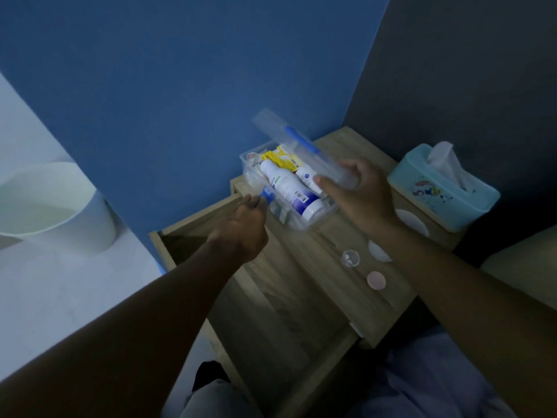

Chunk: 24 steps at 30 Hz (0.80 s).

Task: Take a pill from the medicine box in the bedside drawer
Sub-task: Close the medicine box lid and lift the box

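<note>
Left hand: your left hand reached forward from the lower left with the forearm stretched out long, back of the hand up, fingers pinched narrow on the small blue latch at the near-left corner of the medicine box.
Right hand: your right hand came in from the lower right, wrist bent slightly, thumb and fingers wrapped around the edge of the clear lid, holding it raised and tilted back over the box.
Medicine box: the clear medicine box sat on the wooden counter near the blue wall, with its lid up. Inside lay a white bottle on its side, a smaller white bottle beside it and a yellow packet behind them.
Drawer: the drawer stood pulled out to the left of the box, under your left wrist; its inside was too dark to read.
Counter, near side: a small clear cup with something white in it, and a pink round lid just beside it, between your forearms.
Counter, right: a teal tissue box stood beyond your right hand, apart from it.
Floor, left: a pale bin stood well apart.
</note>
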Tool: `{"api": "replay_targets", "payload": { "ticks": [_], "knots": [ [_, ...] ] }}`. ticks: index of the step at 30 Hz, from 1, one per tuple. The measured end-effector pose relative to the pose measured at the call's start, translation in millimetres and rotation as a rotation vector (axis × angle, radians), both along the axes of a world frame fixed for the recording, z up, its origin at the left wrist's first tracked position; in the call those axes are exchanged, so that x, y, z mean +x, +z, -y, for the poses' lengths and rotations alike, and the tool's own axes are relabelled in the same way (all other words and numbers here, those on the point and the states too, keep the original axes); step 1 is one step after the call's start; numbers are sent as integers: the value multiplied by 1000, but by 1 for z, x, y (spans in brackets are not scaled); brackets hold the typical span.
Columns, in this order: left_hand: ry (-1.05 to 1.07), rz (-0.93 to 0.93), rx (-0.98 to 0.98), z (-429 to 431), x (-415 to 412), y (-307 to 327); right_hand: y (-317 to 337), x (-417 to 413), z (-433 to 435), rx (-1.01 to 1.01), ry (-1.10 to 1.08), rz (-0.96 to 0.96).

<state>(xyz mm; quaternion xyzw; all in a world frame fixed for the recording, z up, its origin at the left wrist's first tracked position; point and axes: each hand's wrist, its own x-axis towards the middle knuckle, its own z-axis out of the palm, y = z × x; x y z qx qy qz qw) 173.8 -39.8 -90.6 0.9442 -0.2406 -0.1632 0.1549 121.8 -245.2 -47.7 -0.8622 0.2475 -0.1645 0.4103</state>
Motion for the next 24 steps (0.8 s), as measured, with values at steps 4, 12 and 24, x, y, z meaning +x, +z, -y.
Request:
{"api": "replay_targets", "payload": {
  "ticks": [4, 12, 24],
  "knots": [
    [122, 13, -9, -5, -3, -2, -15, -9, -19, -204, 119, -65],
    [300, -30, -262, 1, 6, -26, -17, -2, -29, -469, 235, -61],
    [457, -55, -710, 20, 23, -53, -66, 6, -27, -825, 442, -60]
  ]
}}
